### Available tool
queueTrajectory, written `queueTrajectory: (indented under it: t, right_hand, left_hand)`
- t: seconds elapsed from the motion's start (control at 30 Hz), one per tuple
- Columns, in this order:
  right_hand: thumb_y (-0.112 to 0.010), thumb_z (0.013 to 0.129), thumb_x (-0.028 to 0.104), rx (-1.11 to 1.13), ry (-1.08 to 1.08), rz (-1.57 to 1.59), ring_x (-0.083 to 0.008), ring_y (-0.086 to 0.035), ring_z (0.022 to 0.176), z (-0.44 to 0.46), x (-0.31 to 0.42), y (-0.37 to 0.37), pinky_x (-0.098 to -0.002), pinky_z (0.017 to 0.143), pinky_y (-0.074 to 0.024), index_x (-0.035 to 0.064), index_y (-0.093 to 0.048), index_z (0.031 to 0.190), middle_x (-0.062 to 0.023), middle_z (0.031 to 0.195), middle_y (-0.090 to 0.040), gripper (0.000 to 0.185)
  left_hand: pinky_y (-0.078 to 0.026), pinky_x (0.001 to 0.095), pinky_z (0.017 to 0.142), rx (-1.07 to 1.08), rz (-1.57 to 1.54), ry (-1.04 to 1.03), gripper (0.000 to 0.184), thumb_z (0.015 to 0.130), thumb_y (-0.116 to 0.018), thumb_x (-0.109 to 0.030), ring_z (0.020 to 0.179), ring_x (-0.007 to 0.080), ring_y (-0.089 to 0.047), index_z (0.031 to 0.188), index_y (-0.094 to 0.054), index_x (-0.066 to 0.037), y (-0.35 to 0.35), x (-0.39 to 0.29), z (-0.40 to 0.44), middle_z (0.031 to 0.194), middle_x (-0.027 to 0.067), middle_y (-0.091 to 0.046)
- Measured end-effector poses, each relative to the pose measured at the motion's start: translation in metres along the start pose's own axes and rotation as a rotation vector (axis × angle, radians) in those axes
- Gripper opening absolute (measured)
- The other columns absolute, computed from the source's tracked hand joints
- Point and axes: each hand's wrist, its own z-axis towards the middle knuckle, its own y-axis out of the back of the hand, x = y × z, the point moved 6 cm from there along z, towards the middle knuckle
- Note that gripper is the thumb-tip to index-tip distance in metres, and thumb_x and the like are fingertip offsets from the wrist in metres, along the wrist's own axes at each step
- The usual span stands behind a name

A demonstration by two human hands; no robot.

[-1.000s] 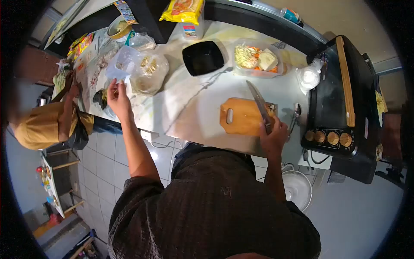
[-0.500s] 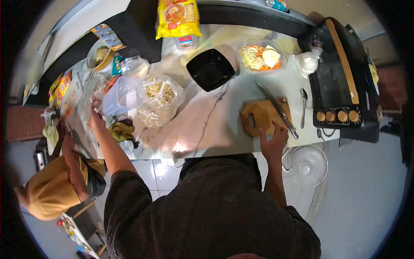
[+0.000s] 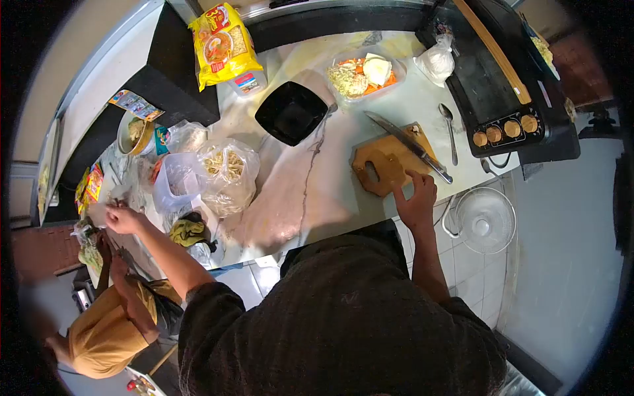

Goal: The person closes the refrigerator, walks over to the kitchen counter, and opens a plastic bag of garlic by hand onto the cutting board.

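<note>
wooden board [image 3: 389, 153] lies near the counter edge [image 3: 297, 240].

Holds the right hand [image 3: 417, 201] at the cutting board's [image 3: 388, 158] near edge, near the knife [image 3: 411, 146]. Extends the left hand [image 3: 125, 218] past the plastic tub [image 3: 164, 183]. Faces a black bowl [image 3: 291, 113] between a clear bag [image 3: 231, 193] and a food box [image 3: 362, 98].

Our left arm [image 3: 173, 261] is stretched out left and angled far; left hand [image 3: 124, 219] has fingers bent, grip unclear. Our right forearm [image 3: 430, 264] points far; right hand [image 3: 417, 203] has fingers loosely bent, thumb spread off to the left. Hands well apart.
</note>
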Motion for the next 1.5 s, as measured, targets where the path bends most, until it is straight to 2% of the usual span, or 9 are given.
queueTrajectory:
  t: [0.2, 0.3, 0.43, 0.63, 0.73, 0.9, 1.07, 1.27, 1.5]
  right_hand:
    - [-0.071, 0.081, 0.035, 0.026, 0.058, 0.153, -0.0389, -0.049, 0.105, 0.017, -0.012, -0.001, -0.0518, 0.091, -0.0391, 0.0068, -0.059, 0.119, -0.0205, 0.110, -0.050, 0.048]
    - [-0.071, 0.082, 0.030, 0.015, 0.117, 0.137, -0.0353, -0.050, 0.104, 0.028, -0.032, 0.000, -0.0460, 0.093, -0.0391, 0.0086, -0.060, 0.117, -0.0168, 0.108, -0.052, 0.042]
    - [-0.072, 0.081, 0.028, 0.015, 0.219, 0.217, -0.0338, -0.051, 0.101, 0.055, -0.051, 0.015, -0.0450, 0.091, -0.0399, 0.0083, -0.061, 0.115, -0.0160, 0.102, -0.055, 0.040]
    - [-0.074, 0.079, 0.026, 0.080, 0.294, 0.294, -0.0342, -0.053, 0.099, 0.077, -0.103, 0.028, -0.0463, 0.088, -0.0404, 0.0081, -0.062, 0.111, -0.0142, 0.102, -0.057, 0.038]
    - [-0.075, 0.078, 0.026, 0.117, 0.337, 0.325, -0.0351, -0.051, 0.102, 0.081, -0.128, 0.027, -0.0482, 0.088, -0.0404, 0.0084, -0.062, 0.110, -0.0140, 0.105, -0.055, 0.038]
    - [-0.074, 0.079, 0.023, 0.191, 0.399, 0.330, -0.0336, -0.054, 0.096, 0.089, -0.131, 0.036, -0.0465, 0.088, -0.0414, 0.0070, -0.062, 0.108, -0.0137, 0.101, -0.058, 0.036]
    - [-0.072, 0.081, 0.020, 0.433, 0.497, 0.757, -0.0314, -0.062, 0.087, 0.098, -0.081, 0.032, -0.0404, 0.084, -0.0468, 0.0048, -0.061, 0.109, -0.0117, 0.090, -0.064, 0.034]
    - [-0.071, 0.083, 0.015, 0.359, 0.722, 0.827, -0.0240, -0.064, 0.095, 0.103, -0.027, 0.022, -0.0331, 0.084, -0.0502, 0.0028, -0.060, 0.116, -0.0135, 0.105, -0.065, 0.037]
    - [-0.064, 0.089, 0.022, 0.690, 0.500, 1.205, -0.0285, -0.065, 0.084, 0.111, -0.011, -0.030, -0.0341, 0.081, -0.0498, -0.0003, -0.065, 0.104, -0.0166, 0.092, -0.068, 0.027]
  left_hand:
    - [-0.055, 0.0334, 0.077, 0.149, -0.062, -0.181, 0.014, 0.095, -0.059, -0.011, 0.082, 0.0187, -0.061, 0.097, -0.055, 0.003, -0.035, -0.181, -0.069, 0.092, 0.0118, -0.063]
    - [-0.054, 0.0344, 0.087, 0.422, -0.345, -0.022, 0.017, 0.093, -0.060, -0.004, 0.096, 0.0203, -0.062, 0.107, -0.058, 0.005, -0.050, -0.212, -0.105, 0.105, 0.0129, -0.064]
    - [-0.052, 0.0294, 0.087, 0.773, -0.309, 0.268, 0.015, 0.087, -0.064, 0.004, 0.092, 0.0171, -0.064, 0.101, -0.063, 0.000, -0.082, -0.275, -0.233, 0.102, 0.0107, -0.067]
    - [-0.053, 0.0285, 0.077, 1.036, -0.315, 0.717, 0.017, 0.084, -0.067, 0.003, 0.084, 0.0142, -0.065, 0.099, -0.065, -0.004, -0.093, -0.268, -0.412, 0.092, 0.0054, -0.068]
    - [-0.052, 0.0269, 0.075, 0.998, -0.320, 0.871, 0.015, 0.085, -0.067, 0.000, 0.080, 0.0128, -0.064, 0.099, -0.065, -0.005, -0.093, -0.275, -0.479, 0.091, 0.0049, -0.068]
    - [-0.052, 0.0268, 0.076, 0.998, -0.230, 0.906, 0.017, 0.086, -0.064, 0.002, 0.081, 0.0129, -0.063, 0.103, -0.064, -0.001, -0.093, -0.272, -0.544, 0.093, 0.0054, -0.067]
    - [-0.053, 0.0293, 0.083, 1.030, -0.182, 1.035, 0.024, 0.087, -0.061, 0.004, 0.091, 0.0188, -0.065, 0.111, -0.061, 0.005, -0.090, -0.247, -0.579, 0.102, 0.0112, -0.067]
    - [-0.053, 0.0285, 0.082, 1.048, -0.147, 1.062, 0.027, 0.088, -0.061, 0.002, 0.092, 0.0175, -0.064, 0.115, -0.058, 0.005, -0.095, -0.246, -0.594, 0.106, 0.0117, -0.066]
    - [-0.051, 0.0267, 0.084, 1.076, -0.186, 1.065, 0.024, 0.089, -0.062, 0.000, 0.090, 0.0153, -0.063, 0.113, -0.057, 0.001, -0.108, -0.245, -0.596, 0.104, 0.0081, -0.065]
